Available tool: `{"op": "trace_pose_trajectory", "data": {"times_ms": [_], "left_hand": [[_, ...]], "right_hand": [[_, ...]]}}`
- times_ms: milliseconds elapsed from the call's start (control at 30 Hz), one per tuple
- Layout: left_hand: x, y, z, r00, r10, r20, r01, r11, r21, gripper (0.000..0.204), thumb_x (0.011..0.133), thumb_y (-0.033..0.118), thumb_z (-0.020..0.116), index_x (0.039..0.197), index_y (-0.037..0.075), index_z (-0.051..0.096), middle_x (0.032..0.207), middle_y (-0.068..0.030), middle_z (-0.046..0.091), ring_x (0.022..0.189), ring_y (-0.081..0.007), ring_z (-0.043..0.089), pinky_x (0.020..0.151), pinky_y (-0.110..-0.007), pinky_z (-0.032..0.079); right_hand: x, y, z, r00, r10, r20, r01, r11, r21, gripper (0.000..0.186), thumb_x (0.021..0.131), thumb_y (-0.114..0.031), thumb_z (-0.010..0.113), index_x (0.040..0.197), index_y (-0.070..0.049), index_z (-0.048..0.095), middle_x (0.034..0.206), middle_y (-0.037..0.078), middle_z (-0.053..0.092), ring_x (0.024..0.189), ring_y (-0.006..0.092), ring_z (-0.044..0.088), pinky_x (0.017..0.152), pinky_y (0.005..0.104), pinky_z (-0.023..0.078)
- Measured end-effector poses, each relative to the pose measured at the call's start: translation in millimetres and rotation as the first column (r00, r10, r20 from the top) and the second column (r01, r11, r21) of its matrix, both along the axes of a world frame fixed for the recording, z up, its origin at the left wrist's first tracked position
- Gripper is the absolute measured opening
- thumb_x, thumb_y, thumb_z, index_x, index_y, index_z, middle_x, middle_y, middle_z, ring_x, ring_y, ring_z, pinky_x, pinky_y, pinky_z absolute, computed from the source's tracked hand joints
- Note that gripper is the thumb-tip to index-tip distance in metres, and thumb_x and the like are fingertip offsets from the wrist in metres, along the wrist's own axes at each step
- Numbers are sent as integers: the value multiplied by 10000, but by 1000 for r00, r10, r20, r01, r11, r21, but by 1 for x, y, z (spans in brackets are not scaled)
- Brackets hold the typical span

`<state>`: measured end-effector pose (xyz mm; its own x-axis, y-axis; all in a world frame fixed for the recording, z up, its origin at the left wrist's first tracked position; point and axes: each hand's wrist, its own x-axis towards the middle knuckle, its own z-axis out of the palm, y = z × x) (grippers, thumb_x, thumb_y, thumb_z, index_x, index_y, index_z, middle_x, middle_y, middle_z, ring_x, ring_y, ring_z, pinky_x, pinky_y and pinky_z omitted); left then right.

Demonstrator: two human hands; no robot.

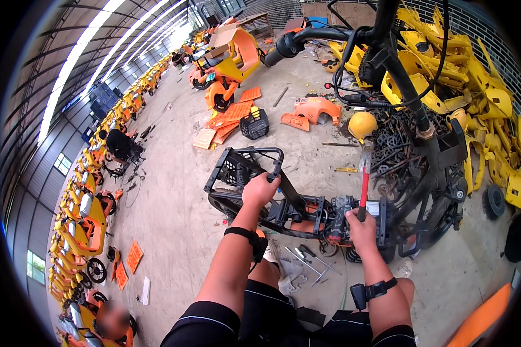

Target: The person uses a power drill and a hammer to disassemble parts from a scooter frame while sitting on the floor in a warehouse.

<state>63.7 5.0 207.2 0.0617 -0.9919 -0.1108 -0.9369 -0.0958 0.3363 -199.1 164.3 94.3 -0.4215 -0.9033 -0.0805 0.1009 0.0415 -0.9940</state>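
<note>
A stripped black electric scooter frame stands in front of me, its rear rack on the left. My left hand is closed around a black bar of the frame beside the rack. In my right hand is a long, slim red-handled tool, held upright with its narrow pale end up; its exact kind is unclear. Below that hand are the frame's middle part with exposed wiring and a grey-and-black unit. The black handlebar and steering column rise at the upper right.
Several hand tools lie on the floor by my feet. Yellow panels and black metal parts are heaped on the right. Orange panels and a black basket lie ahead. Yellow scooters line the left, near a crouching person.
</note>
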Motion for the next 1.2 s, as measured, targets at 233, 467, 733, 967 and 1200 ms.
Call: {"op": "trace_pose_trajectory", "data": {"times_ms": [233,467,733,967,1200], "left_hand": [[0,1,-1,1000,17,-10,-17,1000,-4,545,860,585,543,1085,120,716,1043,-186,717,1036,-362,666,892,-443,521],[-2,-1,-1,1000,22,-7,-22,1000,-23,543,853,583,557,1063,108,715,1027,-190,717,1037,-369,662,893,-443,519],[-1,-1,-1,1000,25,-2,-25,1000,-19,554,853,585,557,1082,106,711,1038,-188,716,1041,-357,665,896,-439,518],[-2,-5,1,1000,19,-22,-17,999,49,575,851,589,547,1156,127,704,1088,-172,714,1078,-347,657,924,-431,512],[4,-16,-4,1000,20,-10,-17,981,196,617,838,577,526,1263,152,665,1189,-163,691,1167,-331,626,998,-420,477]], "right_hand": [[-2,3,31,936,-62,347,33,995,91,155,917,-160,664,933,-36,572,551,-11,460,378,88,405,352,255,333],[-16,0,30,930,-89,356,89,996,17,147,919,-142,669,942,-25,582,556,-11,477,382,88,417,361,255,354],[-14,-5,14,945,-74,318,56,996,64,124,904,-129,673,928,-34,597,592,-12,497,402,90,438,367,261,369],[-17,-5,11,976,-146,159,142,989,37,124,908,-143,683,920,-34,626,676,-19,547,509,66,472,472,255,389],[-43,5,26,910,-410,59,412,880,-234,168,951,-176,669,999,-20,632,822,-10,594,713,67,514,655,244,416]]}}
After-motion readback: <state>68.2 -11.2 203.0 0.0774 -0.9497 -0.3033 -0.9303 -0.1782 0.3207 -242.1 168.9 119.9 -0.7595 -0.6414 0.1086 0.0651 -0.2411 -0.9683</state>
